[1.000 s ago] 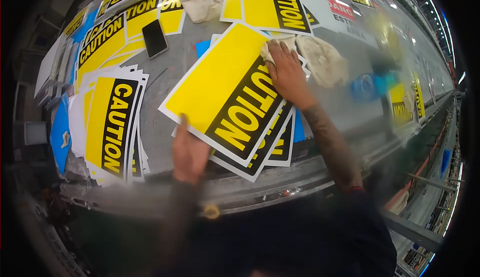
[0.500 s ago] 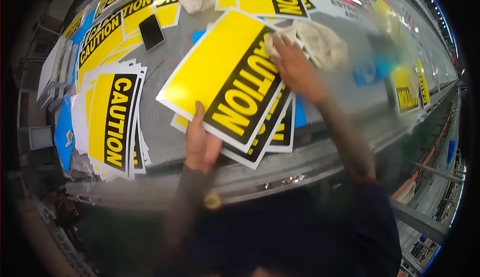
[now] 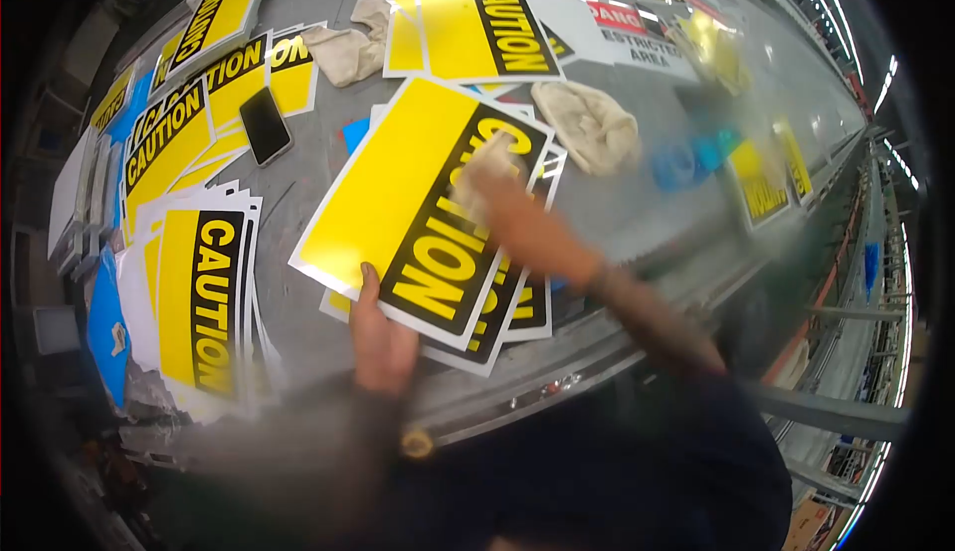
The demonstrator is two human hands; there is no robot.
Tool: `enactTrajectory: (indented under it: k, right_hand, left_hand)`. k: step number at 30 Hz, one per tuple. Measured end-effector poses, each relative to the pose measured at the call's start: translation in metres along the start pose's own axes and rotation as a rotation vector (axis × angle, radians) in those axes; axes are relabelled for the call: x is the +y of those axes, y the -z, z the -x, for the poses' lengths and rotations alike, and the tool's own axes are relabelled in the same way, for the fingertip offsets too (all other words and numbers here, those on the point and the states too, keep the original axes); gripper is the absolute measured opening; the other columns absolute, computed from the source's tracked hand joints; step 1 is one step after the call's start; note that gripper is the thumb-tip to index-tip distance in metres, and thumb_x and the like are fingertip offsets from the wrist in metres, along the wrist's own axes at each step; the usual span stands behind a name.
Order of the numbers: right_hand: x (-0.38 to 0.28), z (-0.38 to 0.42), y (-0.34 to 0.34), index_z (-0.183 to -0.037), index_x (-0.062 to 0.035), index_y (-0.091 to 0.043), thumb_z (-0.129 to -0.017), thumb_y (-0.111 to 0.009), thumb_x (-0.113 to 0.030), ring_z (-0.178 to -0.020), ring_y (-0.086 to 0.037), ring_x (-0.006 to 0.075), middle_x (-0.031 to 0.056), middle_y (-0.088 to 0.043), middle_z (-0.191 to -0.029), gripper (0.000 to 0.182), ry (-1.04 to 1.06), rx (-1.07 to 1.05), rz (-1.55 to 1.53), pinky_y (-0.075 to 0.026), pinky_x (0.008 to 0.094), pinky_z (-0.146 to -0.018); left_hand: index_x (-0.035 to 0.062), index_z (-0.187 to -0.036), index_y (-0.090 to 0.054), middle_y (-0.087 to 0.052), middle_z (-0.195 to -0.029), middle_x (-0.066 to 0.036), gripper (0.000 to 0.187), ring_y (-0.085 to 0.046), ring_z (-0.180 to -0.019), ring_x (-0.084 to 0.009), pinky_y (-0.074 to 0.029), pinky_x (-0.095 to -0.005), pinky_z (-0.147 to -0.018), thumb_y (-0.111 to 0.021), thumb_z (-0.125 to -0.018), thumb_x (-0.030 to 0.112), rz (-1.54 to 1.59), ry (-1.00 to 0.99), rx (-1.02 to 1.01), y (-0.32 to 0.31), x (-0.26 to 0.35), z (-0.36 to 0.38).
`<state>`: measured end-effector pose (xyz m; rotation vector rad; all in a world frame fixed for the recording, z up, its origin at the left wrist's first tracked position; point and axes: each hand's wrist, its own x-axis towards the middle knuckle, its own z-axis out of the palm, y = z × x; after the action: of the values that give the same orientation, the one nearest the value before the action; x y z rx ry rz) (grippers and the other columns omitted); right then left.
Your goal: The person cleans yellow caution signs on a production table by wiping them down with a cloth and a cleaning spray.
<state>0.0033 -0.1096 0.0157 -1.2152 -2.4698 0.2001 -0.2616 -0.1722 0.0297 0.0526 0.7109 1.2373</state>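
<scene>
A yellow and black CAUTION sign (image 3: 383, 178) lies tilted on top of several similar signs in front of me. My left hand (image 3: 385, 347) grips its near lower edge, thumb on the face and fingers underneath. My right hand (image 3: 522, 223), blurred by motion, presses a pale cloth (image 3: 484, 165) against the black lettered band. The fingertips are partly hidden in the blur. Beyond the sign, a second beige cloth (image 3: 587, 125) lies crumpled on the grey table (image 3: 323, 178).
A stack of CAUTION signs (image 3: 204, 297) stands at the left. A phone (image 3: 266, 125) lies near more signs. Another rag (image 3: 348, 49) and a DANGER sign (image 3: 637, 39) are farther back. A blue tape-like roll (image 3: 681, 165) sits right. The table's metal edge (image 3: 527, 404) runs close to me.
My right hand has moved left and toward me from the sign's far right edge onto its lettered band, with the cloth. My left hand keeps hold of the sign. The camera view has shifted.
</scene>
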Motion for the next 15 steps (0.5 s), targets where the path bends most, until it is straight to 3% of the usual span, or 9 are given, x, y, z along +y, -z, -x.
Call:
enactTrajectory:
  k: [2,3,4,6,7,9,12,14,15]
  right_hand:
    - [-0.101,0.01,0.004,-0.16,0.0011,-0.046,-0.092,-0.066,-0.007,-0.149,-0.047,0.0455,0.0243,-0.046,-0.164,0.072,0.048,-0.173,-0.263,-0.03,0.0561,-0.13]
    - [-0.108,0.011,0.009,-0.161,0.0015,-0.044,-0.09,-0.067,-0.008,-0.15,-0.046,0.0453,0.0237,-0.046,-0.164,0.075,0.052,-0.212,-0.339,-0.031,0.0562,-0.13]
    - [-0.11,0.014,0.011,-0.162,0.0019,-0.043,-0.089,-0.068,-0.008,-0.151,-0.045,0.0451,0.0231,-0.046,-0.164,0.078,0.049,-0.247,-0.417,-0.031,0.0563,-0.129]
    - [-0.046,0.003,0.008,-0.156,0.0028,-0.051,-0.092,-0.071,-0.016,-0.151,-0.046,0.0457,0.025,-0.046,-0.165,0.069,-0.081,-0.112,-0.173,-0.034,0.0564,-0.126]
    - [0.006,0.004,0.003,-0.151,0.0045,-0.054,-0.097,-0.069,-0.017,-0.15,-0.047,0.0459,0.0249,-0.048,-0.164,0.059,-0.019,-0.045,0.075,-0.035,0.056,-0.126]
    - [0.051,-0.015,0.033,-0.147,0.007,-0.056,-0.104,-0.064,-0.015,-0.153,-0.044,0.0451,0.0247,-0.048,-0.164,0.049,-0.153,0.123,0.042,-0.035,0.0554,-0.126]
    - [0.043,-0.01,0.028,-0.148,0.0077,-0.055,-0.102,-0.064,-0.013,-0.155,-0.041,0.0437,0.0258,-0.046,-0.165,0.051,-0.162,0.097,0.019,-0.032,0.0555,-0.128]
    - [-0.01,0.003,0.02,-0.156,0.006,-0.047,-0.098,-0.066,-0.011,-0.157,-0.039,0.0427,0.0267,-0.041,-0.167,0.063,-0.015,-0.143,0.057,-0.028,0.055,-0.132]
    - [-0.05,0.009,0.01,-0.159,0.0039,-0.044,-0.097,-0.065,-0.01,-0.157,-0.039,0.0424,0.0263,-0.042,-0.166,0.067,-0.071,-0.181,-0.23,-0.029,0.0561,-0.131]
  left_hand:
    - [0.0018,-0.157,-0.045,-0.059,-0.154,-0.018,0.049,-0.059,-0.14,-0.0329,-0.047,-0.0481,-0.12,-0.044,-0.12,0.034,-0.044,-0.05,0.052,0.0,-0.001,-0.001]
    - [0.0019,-0.157,-0.045,-0.059,-0.155,-0.018,0.048,-0.06,-0.14,-0.0329,-0.048,-0.048,-0.119,-0.045,-0.12,0.032,-0.165,-0.065,0.099,-0.008,0.003,0.005]
    - [0.0021,-0.156,-0.045,-0.059,-0.155,-0.017,0.048,-0.061,-0.14,-0.0326,-0.049,-0.0479,-0.119,-0.046,-0.119,0.032,-0.131,-0.061,0.077,-0.008,0.002,0.003]
    - [0.0026,-0.156,-0.046,-0.059,-0.155,-0.016,0.047,-0.061,-0.139,-0.032,-0.05,-0.0476,-0.118,-0.047,-0.119,0.032,-0.087,-0.03,0.035,-0.008,0.001,0.004]
    - [0.0031,-0.155,-0.046,-0.06,-0.154,-0.016,0.046,-0.062,-0.138,-0.0319,-0.05,-0.0478,-0.117,-0.048,-0.119,0.031,-0.095,-0.036,0.064,-0.015,0.002,0.008]
    - [0.0032,-0.155,-0.046,-0.06,-0.153,-0.016,0.045,-0.062,-0.138,-0.0321,-0.05,-0.0479,-0.117,-0.048,-0.119,0.03,-0.093,-0.034,0.069,-0.014,-0.001,0.009]
    - [0.0041,-0.157,-0.043,-0.058,-0.154,-0.016,0.046,-0.059,-0.14,-0.0329,-0.049,-0.0495,-0.119,-0.051,-0.118,0.028,-0.066,-0.066,0.122,-0.013,-0.002,0.009]
    - [0.0048,-0.16,-0.038,-0.053,-0.158,-0.017,0.05,-0.056,-0.144,-0.0353,-0.046,-0.0525,-0.122,-0.053,-0.117,0.026,-0.031,-0.078,0.136,-0.019,-0.001,0.009]
    - [0.0054,-0.161,-0.038,-0.052,-0.159,-0.017,0.05,-0.056,-0.144,-0.035,-0.046,-0.052,-0.121,-0.052,-0.117,0.025,-0.038,-0.085,0.137,-0.018,-0.001,0.008]
